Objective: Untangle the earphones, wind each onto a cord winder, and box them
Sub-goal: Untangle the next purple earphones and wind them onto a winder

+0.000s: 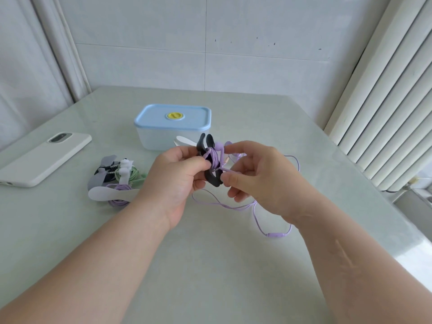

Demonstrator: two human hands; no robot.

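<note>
My left hand (177, 181) holds a black cord winder (211, 176) upright above the table's middle, with several turns of purple earphone cord (214, 160) around its waist. My right hand (254, 174) pinches that purple cord just right of the winder. The loose remainder of the cord (236, 208) trails over the table below my hands to an inline remote (277, 235). To the left lie wound earphones: a purple set on a white winder (112, 194), and green (133, 174) and dark sets on grey and white winders.
A clear box with a shut light-blue lid (173, 116) and yellow knob stands behind my hands. A spare white winder (184, 140) lies in front of it. A white-cased phone (44, 157) lies at the far left. A radiator (397, 101) lines the right side.
</note>
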